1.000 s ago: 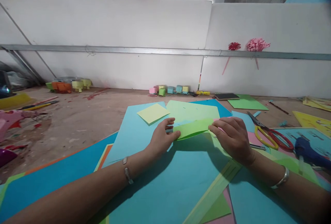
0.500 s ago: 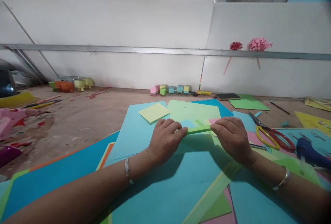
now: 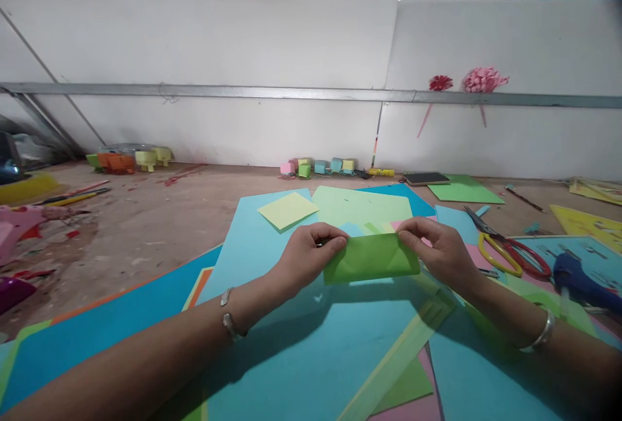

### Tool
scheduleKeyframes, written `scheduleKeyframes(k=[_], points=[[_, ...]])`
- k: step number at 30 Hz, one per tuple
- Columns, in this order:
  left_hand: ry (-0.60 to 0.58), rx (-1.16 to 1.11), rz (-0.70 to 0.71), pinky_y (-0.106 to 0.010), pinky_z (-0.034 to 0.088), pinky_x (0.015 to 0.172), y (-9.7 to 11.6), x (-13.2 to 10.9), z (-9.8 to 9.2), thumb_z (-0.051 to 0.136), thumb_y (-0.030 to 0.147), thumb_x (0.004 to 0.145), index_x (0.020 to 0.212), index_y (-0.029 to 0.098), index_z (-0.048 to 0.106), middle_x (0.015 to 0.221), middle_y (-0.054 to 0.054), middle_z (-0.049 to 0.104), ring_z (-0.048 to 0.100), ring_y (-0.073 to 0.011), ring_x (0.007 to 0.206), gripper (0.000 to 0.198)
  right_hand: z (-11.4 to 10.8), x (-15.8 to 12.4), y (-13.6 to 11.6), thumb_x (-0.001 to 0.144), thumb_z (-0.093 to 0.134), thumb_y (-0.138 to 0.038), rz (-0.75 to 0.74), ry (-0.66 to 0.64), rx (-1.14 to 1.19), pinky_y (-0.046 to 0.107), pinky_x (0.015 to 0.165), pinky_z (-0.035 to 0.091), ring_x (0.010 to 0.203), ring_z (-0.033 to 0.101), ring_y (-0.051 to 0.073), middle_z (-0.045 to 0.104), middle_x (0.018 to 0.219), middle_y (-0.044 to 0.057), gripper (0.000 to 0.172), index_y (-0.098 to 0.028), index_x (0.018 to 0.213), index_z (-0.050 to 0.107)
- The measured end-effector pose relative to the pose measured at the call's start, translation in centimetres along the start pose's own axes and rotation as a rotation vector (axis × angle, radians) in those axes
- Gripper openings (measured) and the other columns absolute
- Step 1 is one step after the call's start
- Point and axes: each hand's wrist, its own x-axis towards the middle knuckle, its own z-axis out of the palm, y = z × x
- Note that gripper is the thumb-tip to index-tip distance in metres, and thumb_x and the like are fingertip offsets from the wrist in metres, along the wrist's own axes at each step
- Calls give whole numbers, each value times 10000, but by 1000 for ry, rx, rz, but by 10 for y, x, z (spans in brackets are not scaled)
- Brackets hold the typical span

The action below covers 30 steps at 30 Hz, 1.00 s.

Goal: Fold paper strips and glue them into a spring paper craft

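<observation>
A folded green paper (image 3: 372, 258) hangs upright between my two hands, just above a large light-blue sheet (image 3: 311, 343). My left hand (image 3: 311, 256) pinches its upper left corner with fingers closed. My right hand (image 3: 440, 249) pinches the upper right corner the same way. Creases show on the green paper's face. Behind it lie a pale green sheet (image 3: 362, 207) and a small yellow square sheet (image 3: 287, 210).
Scissors (image 3: 508, 252) with yellow and red handles and a blue glue gun (image 3: 580, 282) lie at the right. Small paper cubes (image 3: 315, 167) line the wall, a dark phone (image 3: 426, 179) beside them. Paper flowers (image 3: 479, 81) hang on the wall. Scraps litter the left side.
The green paper was pressed flat on the blue sheet; now both hands have lifted it by its top corners so its face stands toward me.
</observation>
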Motion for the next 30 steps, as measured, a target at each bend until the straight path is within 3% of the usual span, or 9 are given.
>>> scheduleKeyframes(k=[3,7,16,24,30], points=[[-60,-9,-90,-252,469,556,1,1,0,566,339,806,867,134,754,751,-54,738,636,-177,660,285,1,0,-2,852,539,-357,179,-67,39,263,525,410,587,519,145,592,649,6,222,-187,728,607],[-115,58,-170,-269,475,584,-4,4,0,586,312,746,803,144,773,718,-43,747,647,-193,665,258,7,-1,8,843,522,-361,202,-182,2,248,479,400,524,512,133,589,596,0,253,-176,701,622],[-207,321,-104,-286,474,678,-7,5,-1,599,167,715,761,215,793,784,-27,769,666,-207,729,205,19,-8,22,880,463,-251,38,-294,-237,296,620,430,695,591,189,669,750,56,218,-182,755,628],[-259,468,-18,-305,458,695,-6,2,3,589,116,731,755,209,784,793,-49,749,647,-218,750,217,23,-9,32,894,470,-162,-77,-328,-345,277,625,439,701,597,180,657,749,54,196,-181,762,613],[-273,510,-8,-262,418,595,-6,0,5,614,94,727,861,202,752,689,-14,684,586,-176,625,221,23,-12,27,881,487,-128,-128,-364,-403,268,621,418,690,579,174,633,727,48,208,-180,741,632]])
